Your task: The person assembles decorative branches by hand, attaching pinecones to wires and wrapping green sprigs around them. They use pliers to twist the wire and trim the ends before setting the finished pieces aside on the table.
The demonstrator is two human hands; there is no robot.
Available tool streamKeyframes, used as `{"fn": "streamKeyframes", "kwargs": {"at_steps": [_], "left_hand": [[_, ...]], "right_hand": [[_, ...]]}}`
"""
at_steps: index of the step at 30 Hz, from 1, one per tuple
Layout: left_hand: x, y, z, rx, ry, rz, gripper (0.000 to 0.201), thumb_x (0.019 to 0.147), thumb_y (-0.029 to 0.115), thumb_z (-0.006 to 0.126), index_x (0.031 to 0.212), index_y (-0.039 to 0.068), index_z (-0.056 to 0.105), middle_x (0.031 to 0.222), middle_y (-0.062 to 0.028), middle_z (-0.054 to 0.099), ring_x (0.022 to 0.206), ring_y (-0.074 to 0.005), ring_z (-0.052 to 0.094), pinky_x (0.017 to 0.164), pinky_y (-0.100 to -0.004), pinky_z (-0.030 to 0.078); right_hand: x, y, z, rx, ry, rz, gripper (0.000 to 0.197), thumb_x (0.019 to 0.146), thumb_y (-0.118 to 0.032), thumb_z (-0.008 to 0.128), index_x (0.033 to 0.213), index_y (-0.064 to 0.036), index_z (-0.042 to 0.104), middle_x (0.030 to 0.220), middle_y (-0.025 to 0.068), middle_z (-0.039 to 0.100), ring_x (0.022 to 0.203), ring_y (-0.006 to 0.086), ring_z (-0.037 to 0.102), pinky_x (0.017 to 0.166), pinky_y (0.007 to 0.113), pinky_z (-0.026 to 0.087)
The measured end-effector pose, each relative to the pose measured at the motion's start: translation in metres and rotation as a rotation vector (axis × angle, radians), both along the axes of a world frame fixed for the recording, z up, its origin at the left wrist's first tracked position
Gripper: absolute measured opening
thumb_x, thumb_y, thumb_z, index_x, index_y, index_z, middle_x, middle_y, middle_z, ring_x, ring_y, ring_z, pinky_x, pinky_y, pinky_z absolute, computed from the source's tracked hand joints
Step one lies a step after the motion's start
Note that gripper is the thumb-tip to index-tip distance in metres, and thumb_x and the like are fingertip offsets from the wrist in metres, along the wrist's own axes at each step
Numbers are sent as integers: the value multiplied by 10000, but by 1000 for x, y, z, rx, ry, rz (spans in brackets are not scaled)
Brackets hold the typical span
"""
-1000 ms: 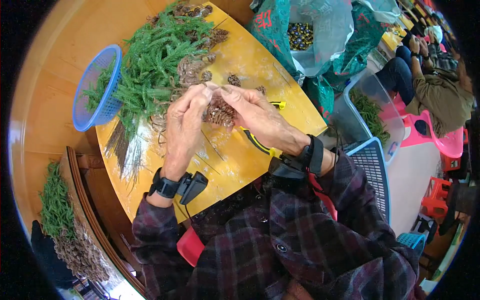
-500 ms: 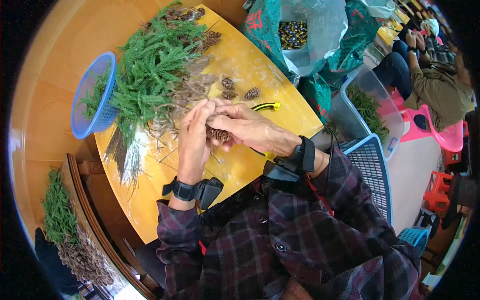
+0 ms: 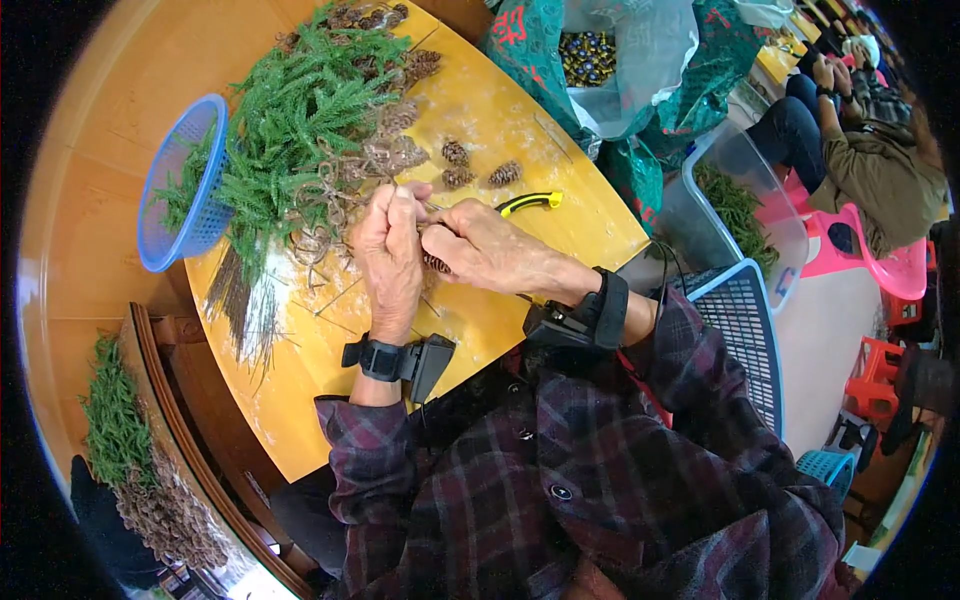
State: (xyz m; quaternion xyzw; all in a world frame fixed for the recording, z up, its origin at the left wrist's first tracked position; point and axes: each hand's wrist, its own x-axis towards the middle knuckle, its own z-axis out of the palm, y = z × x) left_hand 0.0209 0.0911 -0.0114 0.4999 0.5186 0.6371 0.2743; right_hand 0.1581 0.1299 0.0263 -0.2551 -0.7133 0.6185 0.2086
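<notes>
In front of me my left hand [image 3: 388,245] and my right hand [image 3: 485,245] meet over the yellow table [image 3: 440,345]. My right fingers are curled round a brown pine cone [image 3: 436,262], mostly hidden by the hand. My left fingers are pinched together against the right ones; what lies in them is hidden. Just beyond the left fingertips is a brown twine bow [image 3: 395,155]; whether it is joined to the cone I cannot tell. Farther off lie several loose pine cones [image 3: 505,173] and a yellow-and-black cutter [image 3: 530,202].
Green fir-like sprigs [image 3: 300,130] are heaped at the left, beside a blue basket [image 3: 215,215] and thin brown wires [image 3: 235,295]. Green bags [image 3: 530,60], a clear bin [image 3: 700,170] and a dark crate [image 3: 745,330] stand right. Another person [image 3: 870,160] sits beyond.
The blurred brown bow beyond my left hand has come to rest and shows sharply. Both hands have shifted slightly, and my right fingers have curled tighter, hiding more of the cone.
</notes>
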Motion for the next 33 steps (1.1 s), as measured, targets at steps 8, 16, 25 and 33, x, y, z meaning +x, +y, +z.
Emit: {"fn": "streamKeyframes", "kwargs": {"at_steps": [8,16,25,33], "left_hand": [[4,-5,5,-149,-73,-79,236,951,142,460,796,-4,561,802,-80,616,679,-103,540,632,-250,462],[-9,-4,10,-183,-878,-330,198,950,195,513,944,7,573,780,-91,596,720,-181,598,652,-288,516],[-12,-5,11,-216,-883,-327,173,946,164,517,924,-1,564,752,-81,567,823,-221,592,790,-325,491],[-13,-2,10,-197,-952,-323,160,943,146,515,921,-4,566,719,-55,548,812,-209,580,811,-320,474]], "right_hand": [[3,6,-13,351,116,84,279,875,-181,431,745,37,546,643,119,567,556,246,515,540,347,408],[14,6,6,-470,-34,73,312,939,-250,442,829,9,578,710,91,617,600,139,603,510,272,446],[11,1,-2,264,-3,-106,306,928,-276,494,875,7,596,651,112,589,544,163,589,502,294,444],[15,13,-8,489,-82,-37,264,870,-242,516,839,11,584,647,187,541,537,297,522,518,381,410]]}}
